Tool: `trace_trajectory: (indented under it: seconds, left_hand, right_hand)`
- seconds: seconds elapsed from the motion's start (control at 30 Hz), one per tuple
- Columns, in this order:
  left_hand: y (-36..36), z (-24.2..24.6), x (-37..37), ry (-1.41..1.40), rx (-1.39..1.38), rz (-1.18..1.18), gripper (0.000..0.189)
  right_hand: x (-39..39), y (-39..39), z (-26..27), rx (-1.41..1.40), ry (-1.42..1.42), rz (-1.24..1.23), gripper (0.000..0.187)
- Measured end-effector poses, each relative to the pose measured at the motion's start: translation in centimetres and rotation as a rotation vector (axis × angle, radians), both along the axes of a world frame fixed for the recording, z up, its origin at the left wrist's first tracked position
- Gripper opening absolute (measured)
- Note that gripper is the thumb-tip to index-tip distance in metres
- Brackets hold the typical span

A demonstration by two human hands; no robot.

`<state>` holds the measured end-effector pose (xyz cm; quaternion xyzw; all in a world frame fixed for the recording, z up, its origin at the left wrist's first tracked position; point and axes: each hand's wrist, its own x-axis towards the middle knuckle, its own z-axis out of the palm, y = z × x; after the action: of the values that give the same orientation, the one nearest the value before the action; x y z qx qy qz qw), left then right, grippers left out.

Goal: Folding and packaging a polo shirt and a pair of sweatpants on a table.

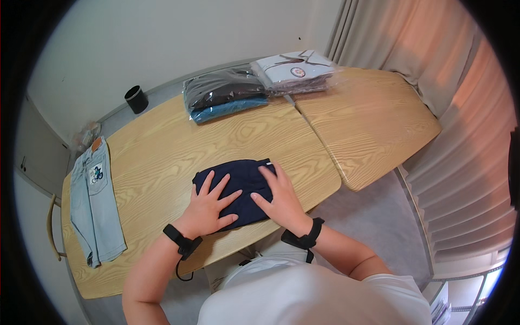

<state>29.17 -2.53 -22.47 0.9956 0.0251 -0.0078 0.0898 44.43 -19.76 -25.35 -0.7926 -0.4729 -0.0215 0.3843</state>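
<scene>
A navy folded garment [243,183] lies flat on the wooden table [162,162] near the edge in front of me. My left hand [209,205] rests on its left side with the fingers spread. On the right side lies my right hand [280,197], its thumb and fingers apart over the fabric. Neither hand grips the cloth. A small white tag [269,163] shows at the garment's far right corner. Parts of the cloth are hidden under my hands. Both wrists wear black straps.
Light-blue jeans [95,203] lie folded lengthwise at the left end. Plastic-wrapped dark and blue garments [227,91] sit at the back, beside bagged white clothing [294,71]. A second tabletop [365,118] adjoins on the right. Beyond are a black bin [137,100] and curtains [455,122].
</scene>
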Motion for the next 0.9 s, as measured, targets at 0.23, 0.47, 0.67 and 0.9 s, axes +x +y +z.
trace_trajectory:
  seconds: [0.23, 0.47, 0.67, 0.9]
  left_hand:
    - [-3.9, -0.1, -0.5, -0.048, 0.011, 0.143, 0.058]
    - [-2.6, -0.1, -2.3, -0.158, -0.578, 0.238, 0.046]
    - [-7.4, 1.3, -2.7, -0.274, -0.296, 0.255, 0.061]
    - [-8.6, -1.5, -0.9, -0.37, -0.053, 0.39, 0.063]
  right_hand:
    - [2.5, -1.5, 0.0, -0.141, 0.461, -0.119, 0.085]
    - [4.0, -1.2, 2.9, -0.001, 1.269, 0.202, 0.051]
    - [1.2, -0.3, 0.8, 0.164, 1.363, 0.185, 0.05]
    - [0.9, 0.0, -0.8, 0.239, 1.396, 0.229, 0.062]
